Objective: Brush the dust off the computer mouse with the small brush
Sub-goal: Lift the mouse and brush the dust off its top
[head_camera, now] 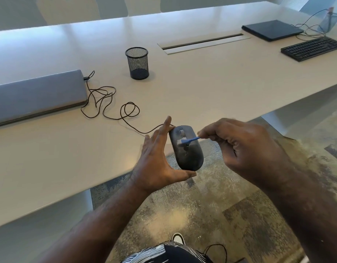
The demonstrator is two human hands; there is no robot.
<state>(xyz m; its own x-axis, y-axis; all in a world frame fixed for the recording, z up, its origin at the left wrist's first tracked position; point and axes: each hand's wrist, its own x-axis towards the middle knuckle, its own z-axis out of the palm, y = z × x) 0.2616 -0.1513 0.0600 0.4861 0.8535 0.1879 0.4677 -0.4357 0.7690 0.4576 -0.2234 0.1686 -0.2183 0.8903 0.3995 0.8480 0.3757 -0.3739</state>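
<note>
The mouse [186, 148] is up in the air just past the table's near edge [110, 179], dusty patch showing on its back; my left hand [156, 160] grasps it — thumb under its tail, fingers straight along its left side; my right hand [245, 147] pinches the small blue brush [190, 140], bristles touching the pale dust by the wheel; the cable [110, 103] trails off in loose loops to the grey laptop [36, 95] at left; mesh cup [137, 63] stands well apart — bare tabletop between; keyboard [312, 48] and dark laptop [272, 30] far right.
</note>
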